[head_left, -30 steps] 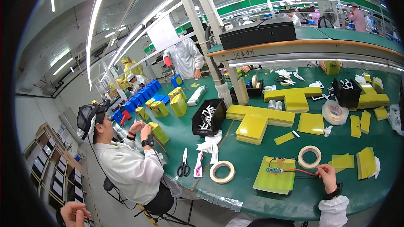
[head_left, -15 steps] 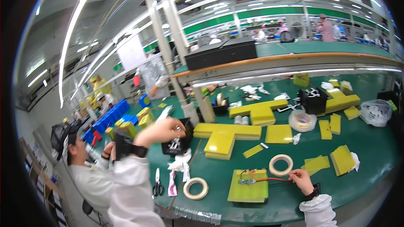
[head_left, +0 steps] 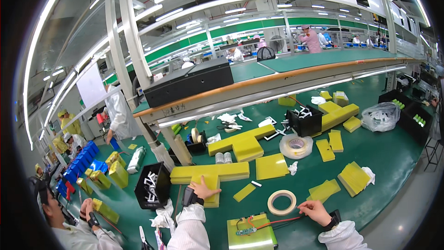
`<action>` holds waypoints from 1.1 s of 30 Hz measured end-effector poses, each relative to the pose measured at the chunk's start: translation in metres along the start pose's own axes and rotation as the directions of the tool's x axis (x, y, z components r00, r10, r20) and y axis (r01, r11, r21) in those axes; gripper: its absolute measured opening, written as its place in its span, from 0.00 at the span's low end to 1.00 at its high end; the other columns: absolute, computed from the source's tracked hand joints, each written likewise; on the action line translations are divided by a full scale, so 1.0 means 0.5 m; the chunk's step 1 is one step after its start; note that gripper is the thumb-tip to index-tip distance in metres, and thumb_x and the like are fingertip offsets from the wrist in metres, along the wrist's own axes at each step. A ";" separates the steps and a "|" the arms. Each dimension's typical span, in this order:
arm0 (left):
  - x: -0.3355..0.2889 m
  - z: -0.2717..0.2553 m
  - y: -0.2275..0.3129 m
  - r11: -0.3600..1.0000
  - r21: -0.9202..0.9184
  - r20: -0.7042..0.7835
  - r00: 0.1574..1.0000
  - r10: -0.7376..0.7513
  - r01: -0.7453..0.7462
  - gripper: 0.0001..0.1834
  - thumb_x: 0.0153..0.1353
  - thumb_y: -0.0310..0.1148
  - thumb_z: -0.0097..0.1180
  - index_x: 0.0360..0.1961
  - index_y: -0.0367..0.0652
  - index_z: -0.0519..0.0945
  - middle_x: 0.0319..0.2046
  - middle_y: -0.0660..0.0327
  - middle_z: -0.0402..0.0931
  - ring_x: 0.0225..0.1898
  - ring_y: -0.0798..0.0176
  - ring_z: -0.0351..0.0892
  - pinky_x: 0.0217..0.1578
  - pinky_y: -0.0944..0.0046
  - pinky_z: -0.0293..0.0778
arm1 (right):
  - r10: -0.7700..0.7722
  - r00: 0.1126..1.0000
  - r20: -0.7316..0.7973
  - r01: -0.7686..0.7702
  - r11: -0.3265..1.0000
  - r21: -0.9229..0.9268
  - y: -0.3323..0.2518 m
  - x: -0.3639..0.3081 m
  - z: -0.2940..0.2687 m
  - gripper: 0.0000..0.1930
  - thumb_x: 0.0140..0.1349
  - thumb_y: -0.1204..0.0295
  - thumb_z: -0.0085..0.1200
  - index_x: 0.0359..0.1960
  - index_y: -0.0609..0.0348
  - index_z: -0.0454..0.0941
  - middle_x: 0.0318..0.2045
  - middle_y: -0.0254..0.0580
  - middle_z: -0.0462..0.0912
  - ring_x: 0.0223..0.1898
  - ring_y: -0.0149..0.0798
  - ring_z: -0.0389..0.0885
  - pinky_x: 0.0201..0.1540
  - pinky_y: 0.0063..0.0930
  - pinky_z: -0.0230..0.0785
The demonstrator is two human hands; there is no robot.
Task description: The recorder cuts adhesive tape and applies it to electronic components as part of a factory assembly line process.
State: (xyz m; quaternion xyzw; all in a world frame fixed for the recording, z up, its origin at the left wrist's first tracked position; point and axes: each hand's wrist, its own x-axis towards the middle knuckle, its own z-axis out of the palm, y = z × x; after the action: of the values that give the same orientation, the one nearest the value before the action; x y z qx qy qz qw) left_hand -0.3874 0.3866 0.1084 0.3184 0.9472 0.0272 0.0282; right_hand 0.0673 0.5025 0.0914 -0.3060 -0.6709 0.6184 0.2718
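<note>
My left hand (head_left: 202,189) lies over the stem of a T-shaped stack of yellow sheets (head_left: 233,170), its fingers spread and nothing visibly gripped. Near the front edge sits a yellow-faced pack (head_left: 234,237) with a small green circuit board (head_left: 246,232) on top. From that board a red wire (head_left: 277,221) runs right, its end pinched between the thumb and fingers of my right hand (head_left: 315,211). A roll of masking tape (head_left: 281,194) lies flat just beyond the wire. Loose yellow sheets (head_left: 325,190) are spread beyond my right hand.
Left of my left hand stands a black bin (head_left: 160,190) of white plastic pieces, with scissors (head_left: 144,236) nearer me. Another black bin (head_left: 309,123), a clear tape roll (head_left: 296,146) and a plastic bag (head_left: 380,116) lie farther back. A co-worker (head_left: 60,217) works at left; a raised shelf (head_left: 296,75) spans behind.
My left hand has come down from above the black bin onto the yellow stack, fingers now spread. My right hand still pinches the red wire. The whole view has turned rightward.
</note>
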 end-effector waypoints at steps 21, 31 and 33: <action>-0.025 -0.052 0.005 0.979 -0.137 0.094 0.985 -0.142 0.154 0.75 0.21 0.75 0.62 0.69 0.54 0.41 0.55 0.24 0.53 0.58 0.31 0.55 0.55 0.44 0.60 | -0.046 0.998 0.051 0.046 0.999 0.002 -0.003 0.003 0.000 0.08 0.61 0.74 0.51 0.39 0.65 0.78 0.27 0.34 0.81 0.28 0.22 0.76 0.30 0.15 0.66; -0.029 -0.049 0.000 0.977 -0.137 0.028 0.987 -0.158 0.161 0.71 0.22 0.74 0.63 0.68 0.53 0.48 0.53 0.29 0.57 0.56 0.34 0.57 0.50 0.45 0.64 | -0.022 0.997 0.068 0.022 1.000 -0.002 -0.004 0.003 0.002 0.08 0.62 0.74 0.51 0.40 0.65 0.78 0.28 0.36 0.81 0.31 0.25 0.78 0.34 0.16 0.68; -0.027 -0.044 -0.004 0.977 -0.133 0.013 0.986 -0.166 0.166 0.70 0.22 0.74 0.63 0.67 0.53 0.49 0.53 0.29 0.57 0.56 0.34 0.57 0.50 0.44 0.65 | -0.007 0.998 0.065 0.008 1.000 -0.014 -0.007 0.004 0.004 0.08 0.62 0.74 0.51 0.39 0.65 0.78 0.28 0.36 0.81 0.31 0.25 0.78 0.33 0.16 0.68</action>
State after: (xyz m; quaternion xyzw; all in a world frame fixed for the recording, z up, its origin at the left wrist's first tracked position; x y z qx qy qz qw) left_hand -0.3795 0.3763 0.1306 0.2355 0.9665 0.0878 0.0525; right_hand 0.0642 0.5022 0.0948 -0.2850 -0.6848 0.6224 0.2500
